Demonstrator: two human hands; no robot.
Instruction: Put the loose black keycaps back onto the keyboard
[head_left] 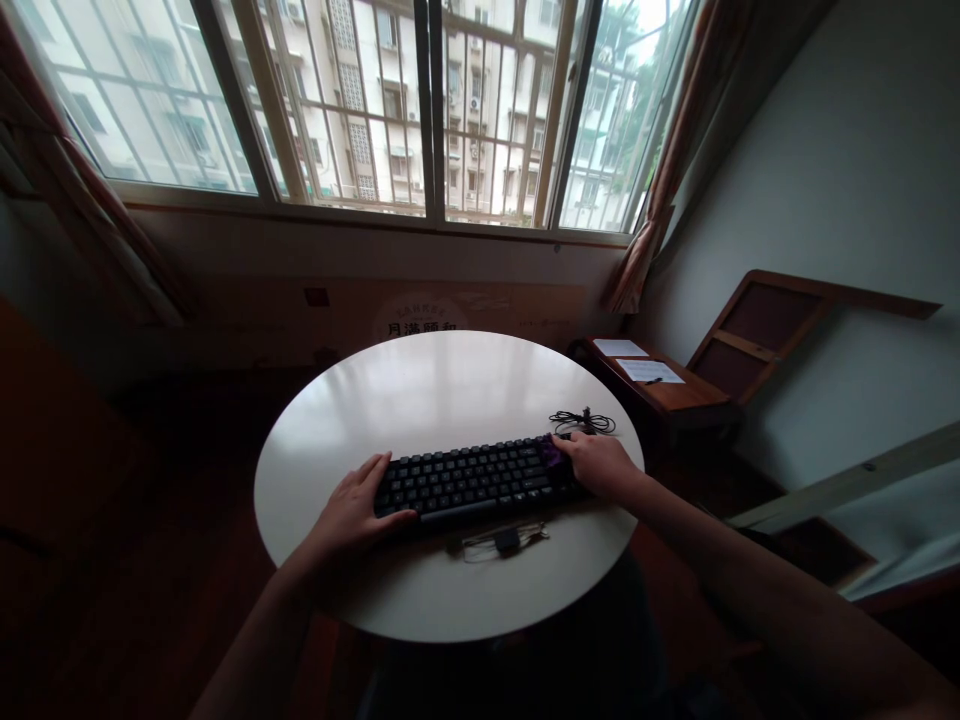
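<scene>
A black keyboard [472, 478] lies across the near half of a round white table [420, 400]. My left hand [352, 512] grips its left end, thumb on the front edge and fingers along the side. My right hand [600, 464] is wrapped round the right end, where a purple patch shows by the fingers. A small clear packet with a dark piece in it [501, 542] lies on the table just in front of the keyboard.
A coiled black cable [583, 422] lies behind the keyboard's right end. To the right stands a low wooden desk [675, 392] with papers and a pen. A barred window [420, 110] fills the far wall. A wooden frame [772, 330] leans on the right wall.
</scene>
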